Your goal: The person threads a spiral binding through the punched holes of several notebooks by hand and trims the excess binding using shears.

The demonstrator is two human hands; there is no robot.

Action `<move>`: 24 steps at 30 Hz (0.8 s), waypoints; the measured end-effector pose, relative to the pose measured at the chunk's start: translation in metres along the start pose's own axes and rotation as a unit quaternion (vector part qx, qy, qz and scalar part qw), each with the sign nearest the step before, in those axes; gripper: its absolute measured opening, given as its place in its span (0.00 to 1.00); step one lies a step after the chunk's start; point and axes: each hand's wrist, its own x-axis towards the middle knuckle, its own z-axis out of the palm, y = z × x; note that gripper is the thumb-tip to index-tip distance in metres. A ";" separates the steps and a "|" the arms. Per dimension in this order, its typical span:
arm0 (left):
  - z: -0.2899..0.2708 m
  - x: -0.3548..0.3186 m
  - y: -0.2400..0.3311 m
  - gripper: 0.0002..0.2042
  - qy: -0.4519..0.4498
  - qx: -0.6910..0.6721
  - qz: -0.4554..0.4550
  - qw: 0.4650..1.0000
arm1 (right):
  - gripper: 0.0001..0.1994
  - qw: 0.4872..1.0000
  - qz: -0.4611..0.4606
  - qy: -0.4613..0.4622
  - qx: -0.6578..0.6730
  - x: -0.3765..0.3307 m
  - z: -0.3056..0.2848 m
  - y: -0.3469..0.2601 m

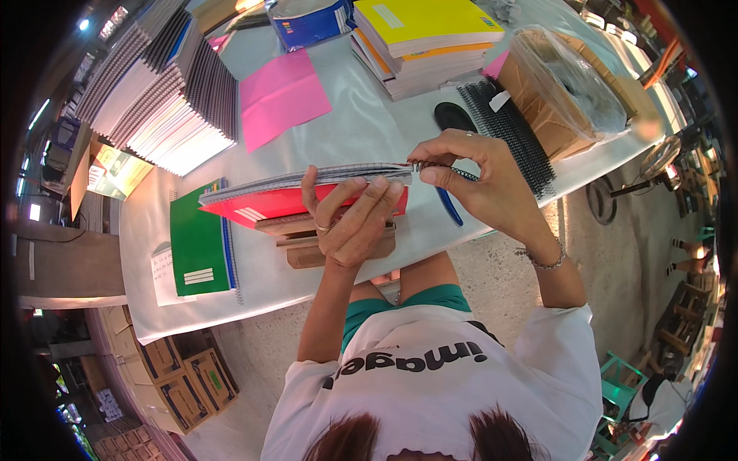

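Observation:
My left hand (354, 219) is closed around a red-covered notebook (280, 206), which stands on its edge with its grey page block on the far side. Beneath it is a brown wooden stand (338, 244). At the notebook's right end, my right hand (484, 173) pinches a dark binding coil (463, 174) against the corner of the pages. The fingers partly hide how far the coil is threaded. Just below the right hand lies a tool with a blue handle (449, 207); its other end is hidden.
Behind the right hand lie several black binding coils (511, 131) and a cardboard box lined with plastic (550, 100). Yellow-covered books (427, 27) are piled at the back. Spiral notebooks (165, 92) rise at far left, above a green notebook (198, 242). A pink sheet (283, 98) lies between.

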 end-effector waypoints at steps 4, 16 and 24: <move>0.002 0.002 0.000 0.18 -0.010 -0.006 -0.021 1.000 | 0.10 1.000 -0.004 0.002 -0.004 0.000 0.000 0.001; 0.006 0.006 0.005 0.20 -0.015 -0.003 -0.041 0.999 | 0.10 1.000 0.000 0.001 0.002 -0.001 0.001 -0.002; 0.005 0.003 0.005 0.20 -0.030 -0.005 -0.040 0.999 | 0.11 1.000 0.000 0.001 -0.005 0.000 0.002 -0.002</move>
